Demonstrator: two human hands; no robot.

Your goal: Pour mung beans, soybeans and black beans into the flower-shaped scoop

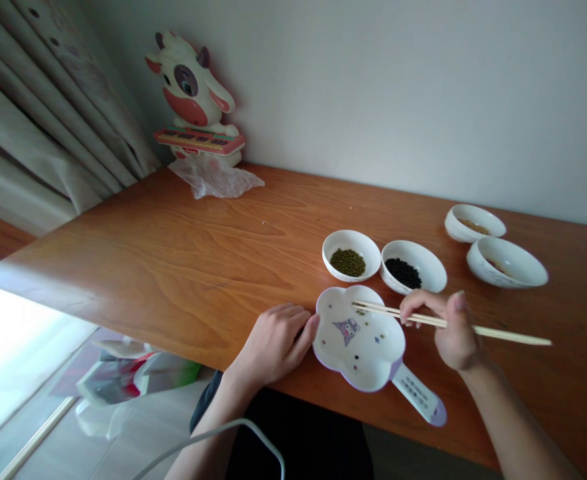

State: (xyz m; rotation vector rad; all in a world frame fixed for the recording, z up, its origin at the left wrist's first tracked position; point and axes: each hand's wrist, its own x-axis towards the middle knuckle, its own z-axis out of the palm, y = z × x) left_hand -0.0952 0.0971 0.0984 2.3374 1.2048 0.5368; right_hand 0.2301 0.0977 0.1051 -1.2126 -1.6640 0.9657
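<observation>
The right hand (456, 330) holds chopsticks (513, 336), seemingly to grip beans (360, 313) in the dish (371, 368); steady pinching needed; left hand's (276, 343) hold unclear.

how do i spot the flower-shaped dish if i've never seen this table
On the wooden table, look along the near side, between the left hand and the right hand holding chopsticks. The white, purple-rimmed flower-shaped dish is there. Unlike the round bowls beyond it, it has a handle.

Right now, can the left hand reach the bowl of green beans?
Probably yes: the left hand rests beside the scalloped dish, the bowl of green beans is just beyond, and nothing visible blocks the way.
</observation>
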